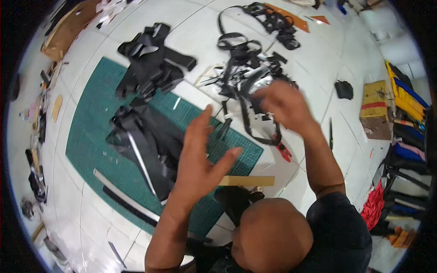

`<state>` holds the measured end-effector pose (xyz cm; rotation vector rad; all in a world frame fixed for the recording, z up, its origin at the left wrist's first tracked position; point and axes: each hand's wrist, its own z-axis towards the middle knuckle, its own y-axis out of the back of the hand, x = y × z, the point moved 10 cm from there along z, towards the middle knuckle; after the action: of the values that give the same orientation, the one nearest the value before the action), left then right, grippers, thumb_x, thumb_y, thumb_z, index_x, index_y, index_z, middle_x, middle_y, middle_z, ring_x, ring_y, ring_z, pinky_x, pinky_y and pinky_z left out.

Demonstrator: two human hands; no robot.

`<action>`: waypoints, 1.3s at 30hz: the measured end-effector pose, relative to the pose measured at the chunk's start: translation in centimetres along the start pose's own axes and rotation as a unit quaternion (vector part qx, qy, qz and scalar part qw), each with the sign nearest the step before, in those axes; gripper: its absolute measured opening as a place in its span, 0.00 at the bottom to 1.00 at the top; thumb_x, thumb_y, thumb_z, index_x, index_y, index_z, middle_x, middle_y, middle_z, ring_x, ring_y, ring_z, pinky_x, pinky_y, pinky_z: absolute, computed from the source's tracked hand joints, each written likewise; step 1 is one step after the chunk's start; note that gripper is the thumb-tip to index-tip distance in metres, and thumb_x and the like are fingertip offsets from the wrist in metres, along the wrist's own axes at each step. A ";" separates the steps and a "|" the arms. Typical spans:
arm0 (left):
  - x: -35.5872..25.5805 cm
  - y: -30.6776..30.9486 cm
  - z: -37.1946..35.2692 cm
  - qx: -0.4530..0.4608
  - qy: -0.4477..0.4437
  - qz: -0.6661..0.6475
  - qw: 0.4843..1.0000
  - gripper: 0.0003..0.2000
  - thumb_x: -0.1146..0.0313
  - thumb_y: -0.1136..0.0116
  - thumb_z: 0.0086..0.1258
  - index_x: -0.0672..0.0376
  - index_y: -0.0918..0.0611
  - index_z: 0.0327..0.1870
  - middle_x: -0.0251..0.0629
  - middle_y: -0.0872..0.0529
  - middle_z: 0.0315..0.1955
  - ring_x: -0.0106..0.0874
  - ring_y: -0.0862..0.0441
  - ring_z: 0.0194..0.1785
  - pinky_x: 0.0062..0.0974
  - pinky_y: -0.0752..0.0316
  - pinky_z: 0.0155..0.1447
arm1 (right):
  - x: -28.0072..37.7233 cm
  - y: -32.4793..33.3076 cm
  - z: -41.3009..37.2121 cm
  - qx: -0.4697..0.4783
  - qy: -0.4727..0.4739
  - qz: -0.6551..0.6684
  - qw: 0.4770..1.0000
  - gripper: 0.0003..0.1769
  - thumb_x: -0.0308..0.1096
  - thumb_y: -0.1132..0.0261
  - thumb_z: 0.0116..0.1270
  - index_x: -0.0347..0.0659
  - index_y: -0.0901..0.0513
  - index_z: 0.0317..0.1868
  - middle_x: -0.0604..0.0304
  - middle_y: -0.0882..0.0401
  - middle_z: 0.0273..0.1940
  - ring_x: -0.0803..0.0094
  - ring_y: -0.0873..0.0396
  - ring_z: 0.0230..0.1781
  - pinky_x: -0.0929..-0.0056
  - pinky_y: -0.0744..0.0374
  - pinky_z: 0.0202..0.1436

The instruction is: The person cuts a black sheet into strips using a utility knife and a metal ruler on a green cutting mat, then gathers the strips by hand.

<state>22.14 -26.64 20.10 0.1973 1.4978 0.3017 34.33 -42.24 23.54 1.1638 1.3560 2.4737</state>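
Note:
My left hand is open, thumb and fingers apart, above the right part of a green cutting mat. Beside it on the mat lie long black fabric pieces, one with a pale stripe along it. Over a tangled heap of black straps and white scraps is my right hand, smeared by motion, its fingers bent toward the straps. A black strap loop hangs out of the heap below that hand. Close to the loop lies a red-handled tool on the tiles.
More black fabric pieces cover the mat's far edge. A metal ruler lies at its near left, and a beige bar at its right corner. A worn box and folded cloths line the right side of the white tiled floor.

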 end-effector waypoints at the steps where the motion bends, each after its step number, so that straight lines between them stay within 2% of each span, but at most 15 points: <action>1: -1.3 0.5 0.2 -0.023 -0.021 -0.015 0.999 0.35 0.66 0.30 0.66 0.69 0.32 0.71 0.59 0.25 0.61 0.49 0.24 0.64 0.41 0.26 0.64 | 2.0 -3.1 -0.5 0.062 0.018 -0.005 0.998 0.10 0.33 0.32 0.67 0.45 0.14 0.48 0.56 0.19 0.33 0.56 0.18 0.32 0.62 0.21 0.35; 2: -1.4 0.2 -0.2 -0.025 -0.048 0.050 0.997 0.31 0.68 0.33 0.68 0.69 0.30 0.70 0.58 0.21 0.55 0.50 0.19 0.57 0.38 0.24 0.62 | 3.1 -5.4 -0.6 0.087 0.008 0.068 0.994 0.09 0.34 0.32 0.67 0.44 0.14 0.46 0.56 0.19 0.32 0.56 0.17 0.33 0.61 0.21 0.35; 5: 4.1 -0.3 -2.5 -0.001 0.109 0.066 0.992 0.24 0.69 0.38 0.74 0.64 0.26 0.69 0.50 0.13 0.46 0.33 0.14 0.44 0.30 0.20 0.47 | 3.5 -10.6 -1.7 0.121 -0.006 0.113 0.986 0.10 0.34 0.31 0.66 0.42 0.15 0.47 0.56 0.16 0.36 0.55 0.15 0.36 0.61 0.19 0.37; 8: 6.7 1.8 -4.7 -0.093 0.072 0.090 0.989 0.16 0.72 0.42 0.75 0.65 0.21 0.62 0.43 0.14 0.29 0.27 0.18 0.30 0.26 0.24 0.36 | 1.1 -15.2 -3.8 0.124 -0.083 0.160 0.976 0.10 0.34 0.30 0.65 0.42 0.15 0.46 0.55 0.14 0.38 0.54 0.15 0.39 0.59 0.18 0.40; 11: 10.0 3.4 -6.9 -0.126 0.152 0.078 0.977 0.15 0.71 0.40 0.75 0.64 0.19 0.59 0.40 0.14 0.30 0.25 0.19 0.31 0.24 0.24 0.38 | -5.1 -19.6 -7.3 0.213 -0.090 0.065 0.971 0.12 0.32 0.29 0.61 0.42 0.16 0.45 0.54 0.14 0.40 0.52 0.15 0.41 0.57 0.18 0.43; 14: 13.9 2.5 -8.3 -0.115 0.191 -0.002 0.975 0.16 0.70 0.38 0.75 0.62 0.19 0.60 0.38 0.15 0.36 0.24 0.19 0.36 0.23 0.23 0.42 | -8.2 -18.5 -7.4 0.181 -0.111 0.015 0.977 0.14 0.32 0.29 0.56 0.43 0.17 0.44 0.51 0.14 0.39 0.49 0.15 0.41 0.56 0.19 0.44; 19: 14.6 8.1 -8.8 -0.225 0.135 0.038 0.964 0.19 0.66 0.36 0.74 0.62 0.21 0.62 0.38 0.18 0.47 0.26 0.20 0.46 0.25 0.22 0.48 | -11.4 -15.3 -4.6 0.156 -0.210 -0.057 0.963 0.16 0.42 0.31 0.60 0.42 0.18 0.45 0.49 0.14 0.38 0.48 0.15 0.40 0.54 0.20 0.43; 21: 17.1 12.4 -10.2 -0.282 0.215 0.046 0.934 0.21 0.65 0.35 0.74 0.65 0.23 0.63 0.38 0.18 0.47 0.27 0.20 0.45 0.26 0.22 0.50 | -11.7 -14.6 -4.5 0.169 -0.219 -0.091 0.957 0.19 0.44 0.32 0.60 0.41 0.18 0.46 0.48 0.14 0.40 0.48 0.15 0.41 0.53 0.20 0.45; 23: 21.2 16.6 -12.1 -0.326 0.252 0.057 0.909 0.27 0.60 0.32 0.70 0.67 0.23 0.64 0.48 0.19 0.54 0.33 0.19 0.50 0.31 0.23 0.54 | -11.8 -14.7 -4.5 0.190 -0.207 -0.142 0.949 0.22 0.47 0.32 0.59 0.40 0.18 0.47 0.47 0.14 0.43 0.49 0.15 0.44 0.52 0.21 0.50; 24: 22.5 18.2 -13.0 -0.328 0.289 0.065 0.897 0.31 0.57 0.31 0.68 0.70 0.25 0.65 0.51 0.20 0.56 0.36 0.19 0.52 0.33 0.23 0.56 | -12.3 -14.8 -4.7 0.232 -0.228 -0.158 0.932 0.27 0.47 0.31 0.56 0.39 0.20 0.53 0.45 0.17 0.53 0.48 0.19 0.54 0.49 0.25 0.59; 27: 26.1 21.6 -15.4 -0.341 0.356 0.118 0.862 0.39 0.51 0.29 0.65 0.73 0.29 0.68 0.58 0.23 0.60 0.44 0.21 0.59 0.37 0.25 0.62 | -7.2 -12.3 -3.8 0.062 0.017 -0.300 0.952 0.33 0.46 0.30 0.54 0.41 0.23 0.60 0.46 0.22 0.59 0.47 0.24 0.61 0.48 0.29 0.65; 31: 30.1 22.4 -16.7 -0.333 0.398 0.103 0.849 0.46 0.44 0.29 0.62 0.75 0.31 0.70 0.63 0.27 0.64 0.52 0.27 0.68 0.42 0.30 0.70 | -3.1 -14.7 -2.8 0.142 -0.046 -0.059 0.987 0.32 0.44 0.29 0.62 0.40 0.24 0.64 0.50 0.23 0.57 0.48 0.24 0.58 0.53 0.27 0.65; 34: 31.0 22.6 -15.9 -0.300 0.416 0.119 0.850 0.49 0.41 0.28 0.59 0.76 0.32 0.70 0.64 0.29 0.66 0.54 0.29 0.69 0.43 0.33 0.73 | -1.7 -19.2 -1.9 0.200 -0.120 0.089 0.968 0.30 0.48 0.30 0.67 0.38 0.23 0.63 0.48 0.23 0.55 0.49 0.23 0.57 0.55 0.24 0.62; 37: 29.5 22.2 -15.4 -0.323 0.449 0.125 0.824 0.52 0.39 0.27 0.56 0.76 0.31 0.70 0.65 0.31 0.67 0.55 0.31 0.71 0.44 0.34 0.73 | -1.9 -25.1 1.3 0.196 -0.166 0.184 0.949 0.34 0.54 0.31 0.68 0.36 0.22 0.63 0.46 0.22 0.54 0.49 0.21 0.56 0.55 0.23 0.61; 39: 30.7 22.4 -15.2 -0.325 0.452 0.115 0.822 0.51 0.38 0.27 0.55 0.77 0.30 0.69 0.66 0.33 0.68 0.55 0.33 0.72 0.43 0.36 0.74 | -2.1 -29.5 4.6 0.177 -0.154 0.147 0.961 0.40 0.59 0.31 0.67 0.29 0.24 0.62 0.41 0.22 0.56 0.48 0.22 0.59 0.55 0.24 0.64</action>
<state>6.70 3.40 -3.06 -0.3823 2.1981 1.2093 30.98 -22.23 1.53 1.8606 1.6727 2.1378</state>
